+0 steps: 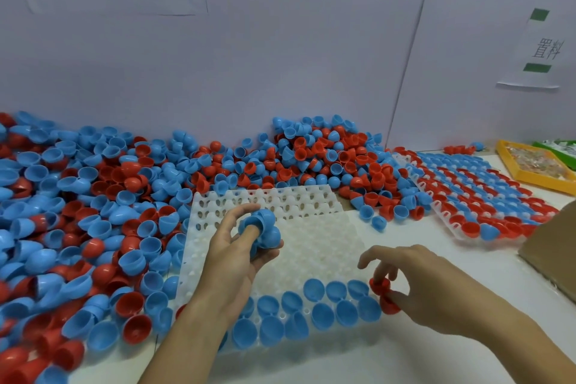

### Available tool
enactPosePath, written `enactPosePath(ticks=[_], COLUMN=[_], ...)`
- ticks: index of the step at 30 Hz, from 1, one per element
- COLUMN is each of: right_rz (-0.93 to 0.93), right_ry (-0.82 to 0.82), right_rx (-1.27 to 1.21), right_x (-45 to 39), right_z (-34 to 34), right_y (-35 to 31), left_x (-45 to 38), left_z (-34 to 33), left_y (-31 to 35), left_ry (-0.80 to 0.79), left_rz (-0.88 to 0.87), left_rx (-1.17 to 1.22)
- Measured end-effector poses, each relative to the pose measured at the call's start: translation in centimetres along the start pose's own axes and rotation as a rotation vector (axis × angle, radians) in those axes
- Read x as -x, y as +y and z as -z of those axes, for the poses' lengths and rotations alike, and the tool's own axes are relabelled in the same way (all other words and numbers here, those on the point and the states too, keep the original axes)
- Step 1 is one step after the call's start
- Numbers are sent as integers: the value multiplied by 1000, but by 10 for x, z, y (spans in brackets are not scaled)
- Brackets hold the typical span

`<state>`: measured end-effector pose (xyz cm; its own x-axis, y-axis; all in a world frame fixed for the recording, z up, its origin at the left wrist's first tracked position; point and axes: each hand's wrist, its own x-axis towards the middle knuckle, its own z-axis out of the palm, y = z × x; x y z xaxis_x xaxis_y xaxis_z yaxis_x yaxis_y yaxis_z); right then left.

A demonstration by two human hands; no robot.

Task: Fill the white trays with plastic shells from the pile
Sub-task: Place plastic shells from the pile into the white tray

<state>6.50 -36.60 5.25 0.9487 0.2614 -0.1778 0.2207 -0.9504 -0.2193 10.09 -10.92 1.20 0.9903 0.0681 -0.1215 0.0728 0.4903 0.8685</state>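
Shells, blue and red, lie heaped in a pile (pixel 103 206) from 9 to 12 o'clock on a white table (pixel 486 277) against a pale wall (pixel 280 56). At centre, a white tray (pixel 314 246) carries blue shells along its 6 o'clock edge. The left hand (pixel 237 246) grips blue shells (pixel 265 229); the right hand (pixel 417 277) pinches red shells (pixel 385 294). At 2 o'clock sit a filled tray (pixel 480 196), a yellow box (pixel 536 171) and cardboard (pixel 554 246).

Shell-filled hands (pixel 249 246) over white tray (pixel 314 246)
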Motion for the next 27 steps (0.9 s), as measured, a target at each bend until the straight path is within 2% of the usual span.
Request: enactPosePath(ticks=[13, 17, 19, 22, 24, 27], right_rz=[11, 22, 62, 175, 234, 283], right_ry=[-27, 44, 140, 326, 349, 346], right_rx=[-4, -18, -107, -401, -544, -618], right_x=[1, 0, -8, -28, -43, -66], right_z=[2, 9, 11, 9, 3, -5], right_y=[3, 1, -11, -48, -75, -107], left_x=[-2, -2, -2, -1, 1, 4], left_z=[2, 4, 4, 4, 4, 5], left_y=[2, 1, 0, 0, 2, 6], left_ry=[12, 10, 9, 25, 14, -15], left_rz=[-12, -20, -40, -96, -133, -159], left_rx=[33, 28, -5, -109, -168, -222])
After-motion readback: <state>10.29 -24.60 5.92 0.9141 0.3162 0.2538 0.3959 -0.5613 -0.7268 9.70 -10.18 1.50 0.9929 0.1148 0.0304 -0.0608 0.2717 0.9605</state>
